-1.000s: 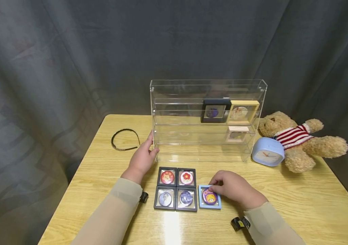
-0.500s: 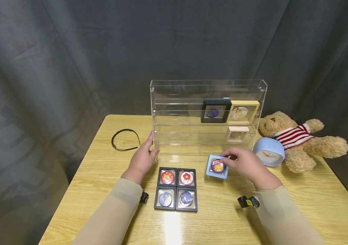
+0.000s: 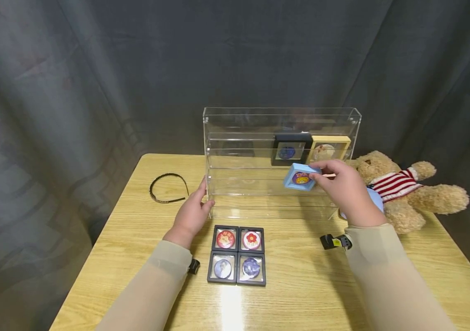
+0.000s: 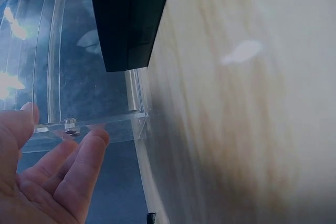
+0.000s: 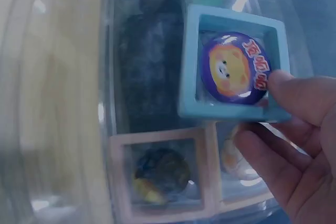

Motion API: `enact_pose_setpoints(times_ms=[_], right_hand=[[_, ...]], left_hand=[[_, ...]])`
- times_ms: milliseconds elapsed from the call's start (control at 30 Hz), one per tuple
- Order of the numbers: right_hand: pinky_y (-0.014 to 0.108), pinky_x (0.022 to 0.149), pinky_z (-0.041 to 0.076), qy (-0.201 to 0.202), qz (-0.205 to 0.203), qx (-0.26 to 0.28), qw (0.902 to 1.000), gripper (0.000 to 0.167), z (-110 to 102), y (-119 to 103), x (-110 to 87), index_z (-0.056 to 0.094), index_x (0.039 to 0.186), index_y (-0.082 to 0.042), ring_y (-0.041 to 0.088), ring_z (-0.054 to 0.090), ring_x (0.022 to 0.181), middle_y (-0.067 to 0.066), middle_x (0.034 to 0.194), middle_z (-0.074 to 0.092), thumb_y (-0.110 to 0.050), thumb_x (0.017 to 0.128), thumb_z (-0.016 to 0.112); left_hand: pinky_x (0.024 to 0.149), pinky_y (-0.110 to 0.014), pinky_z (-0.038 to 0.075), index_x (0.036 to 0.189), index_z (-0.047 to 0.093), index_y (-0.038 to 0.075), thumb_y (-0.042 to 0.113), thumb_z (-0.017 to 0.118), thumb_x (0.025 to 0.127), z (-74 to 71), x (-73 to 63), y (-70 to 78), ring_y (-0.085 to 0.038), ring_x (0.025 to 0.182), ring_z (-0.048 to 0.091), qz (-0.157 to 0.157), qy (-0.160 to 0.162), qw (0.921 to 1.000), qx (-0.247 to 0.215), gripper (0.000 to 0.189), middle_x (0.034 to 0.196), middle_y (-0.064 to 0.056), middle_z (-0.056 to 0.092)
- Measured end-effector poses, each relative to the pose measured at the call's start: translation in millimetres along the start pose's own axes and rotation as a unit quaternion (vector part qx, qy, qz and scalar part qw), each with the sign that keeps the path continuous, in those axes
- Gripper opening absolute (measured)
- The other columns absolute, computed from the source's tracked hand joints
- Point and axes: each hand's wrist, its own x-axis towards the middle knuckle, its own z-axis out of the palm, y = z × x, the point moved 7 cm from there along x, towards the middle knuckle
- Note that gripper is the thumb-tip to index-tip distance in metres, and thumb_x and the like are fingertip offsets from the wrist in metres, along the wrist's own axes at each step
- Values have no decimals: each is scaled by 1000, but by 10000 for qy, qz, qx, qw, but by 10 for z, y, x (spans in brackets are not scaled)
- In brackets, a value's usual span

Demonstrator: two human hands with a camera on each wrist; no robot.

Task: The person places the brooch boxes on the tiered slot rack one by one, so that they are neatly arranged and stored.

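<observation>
My right hand (image 3: pixel 340 186) pinches a light blue display frame (image 3: pixel 299 177) by its right side, thumb in front. The right wrist view shows a purple bear badge (image 5: pixel 231 69) inside that frame. It is tilted in front of a clear acrylic display rack (image 3: pixel 251 188), left of a pale pink frame (image 5: pixel 160 174) on the rack, which my hand mostly hides in the head view. My left hand (image 3: pixel 191 211) grips the left side panel of the rack. Above the blue frame, a black frame (image 3: pixel 278 158) and a yellow frame (image 3: pixel 338 139) stand side by side on a shelf.
Several black frames with badges, one a red flower badge (image 3: pixel 252 239), lie in a block before the rack. A headband (image 3: pixel 152 184) lies left. A teddy bear (image 3: pixel 408 197) and a partly hidden blue clock (image 3: pixel 376 199) are at the right. A dark curtain (image 3: pixel 168 69) hangs behind.
My right hand has lifted the light blue frame off the table and carried it up and away to the rack, tipping it more upright. My left hand stays on the rack's side.
</observation>
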Motion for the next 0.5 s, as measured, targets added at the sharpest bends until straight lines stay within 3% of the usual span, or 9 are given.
enact_pose_setpoints(times_ms=[267, 500], right_hand=[[41, 73, 55, 543, -141, 261, 9981, 26, -73, -116, 99, 71, 119, -16, 26, 62, 100, 5, 120, 60, -28, 97, 67], [43, 86, 53, 808, -505, 194, 9953, 22, -22, -142, 150, 72, 116, -11, 23, 57, 109, 6, 121, 60, -17, 95, 69]], left_hand=[[88, -53, 53, 156, 2, 47, 29, 59, 101, 13, 2, 8, -31, 102, 64, 13, -53, 10000, -23, 81, 148, -10, 47], [90, -54, 52, 155, 0, 50, 30, 58, 102, 4, -2, -3, -31, 103, 64, -20, -73, 10000, -28, 81, 148, -10, 46]])
